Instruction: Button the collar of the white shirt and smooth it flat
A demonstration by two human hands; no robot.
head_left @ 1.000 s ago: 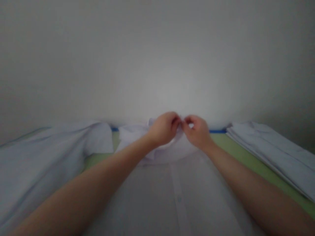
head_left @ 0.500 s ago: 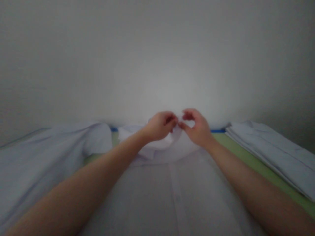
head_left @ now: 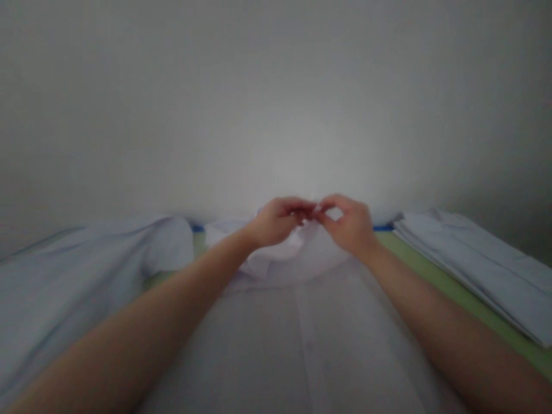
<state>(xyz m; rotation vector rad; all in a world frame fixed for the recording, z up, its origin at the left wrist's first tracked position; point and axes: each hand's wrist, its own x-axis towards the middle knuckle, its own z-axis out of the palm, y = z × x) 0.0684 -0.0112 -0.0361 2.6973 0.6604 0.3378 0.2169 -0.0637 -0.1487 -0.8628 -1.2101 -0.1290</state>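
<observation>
A white shirt (head_left: 267, 339) lies in front of me with its buttoned front facing up and its collar end far from me. My left hand (head_left: 278, 221) is closed in a pinch on the shirt's collar area. Close against it, my right hand (head_left: 349, 221) pinches the same part of the cloth, thumb and forefinger making a ring. The fingertips of both hands meet at the cloth; blur hides exactly what lies between them. Below the hands the collar cloth stands up in loose folds.
Another white garment (head_left: 77, 287) lies spread on the left. On the right rests a stack of folded white garments (head_left: 483, 264). Beneath everything is a green surface (head_left: 435, 282) with a blue far edge (head_left: 383, 228). A plain grey wall (head_left: 276, 103) rises behind it.
My right thumb and forefinger, apart before, have closed together at the cloth. My left fingers have stretched further right toward them. The shirt lies nearly the same.
</observation>
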